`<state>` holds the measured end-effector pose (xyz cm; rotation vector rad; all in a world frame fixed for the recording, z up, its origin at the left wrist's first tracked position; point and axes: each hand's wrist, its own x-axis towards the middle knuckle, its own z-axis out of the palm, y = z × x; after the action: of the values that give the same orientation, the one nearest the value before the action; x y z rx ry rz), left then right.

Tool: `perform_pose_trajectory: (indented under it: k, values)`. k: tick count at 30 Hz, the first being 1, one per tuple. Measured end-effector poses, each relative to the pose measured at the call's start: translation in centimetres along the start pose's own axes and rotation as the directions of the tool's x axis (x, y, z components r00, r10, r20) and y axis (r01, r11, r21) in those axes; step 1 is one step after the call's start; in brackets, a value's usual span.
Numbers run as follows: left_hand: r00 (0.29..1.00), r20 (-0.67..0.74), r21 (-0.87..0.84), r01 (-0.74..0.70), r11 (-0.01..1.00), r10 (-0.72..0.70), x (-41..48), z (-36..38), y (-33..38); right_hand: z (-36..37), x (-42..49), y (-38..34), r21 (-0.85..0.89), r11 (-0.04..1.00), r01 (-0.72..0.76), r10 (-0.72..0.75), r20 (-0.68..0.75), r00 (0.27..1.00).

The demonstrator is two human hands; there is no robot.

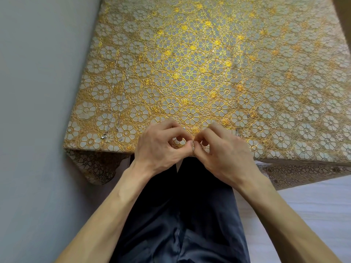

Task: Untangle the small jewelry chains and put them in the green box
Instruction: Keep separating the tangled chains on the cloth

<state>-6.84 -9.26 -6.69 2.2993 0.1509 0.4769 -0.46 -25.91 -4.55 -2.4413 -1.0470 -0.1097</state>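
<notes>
My left hand (pixel 161 145) and my right hand (pixel 222 149) meet at the table's near edge, fingertips together, pinching a very thin silver chain (pixel 193 144) between them. Only a glint of it shows at the fingertips. A bit of silver chain (pixel 237 133) lies on the cloth just right of my right hand, with another small piece (pixel 248 115) farther up. Two long silver chains (pixel 121 99) lie stretched out on the left part of the table, ending in small pendants (pixel 103 136) near the front edge. No green box is in view.
The table carries a gold floral lace cloth (pixel 190 73) that hangs over the near edge. A grey wall (pixel 38 92) runs along the left side. My dark trousers (pixel 180 215) fill the bottom; a white surface (pixel 303 205) lies at the lower right.
</notes>
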Motion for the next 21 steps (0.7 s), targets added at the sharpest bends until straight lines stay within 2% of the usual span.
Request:
perform_pose_trajectory:
  k: [5,13,17,21]
  values:
    - [1.000,0.001,-0.002,-0.001,1.000,0.001,-0.05,-0.09,-0.02,0.30,0.04,0.03,0.004,1.000,-0.004,0.004,-0.009,1.000]
    - [1.000,0.002,0.003,0.003,1.000,-0.003,-0.01,-0.18,0.15,0.17,-0.32,0.10,0.256,0.953,-0.162,0.162,0.019,0.987]
    - [1.000,0.010,0.000,0.020,1.000,-0.020,0.03,-0.30,0.30,0.25,-0.48,0.16,0.306,0.927,-0.216,0.215,0.037,0.976]
    - [0.999,0.005,-0.027,0.038,0.999,-0.038,0.10,-0.30,0.34,0.14,-0.63,0.40,0.317,0.925,-0.207,0.212,0.020,0.977]
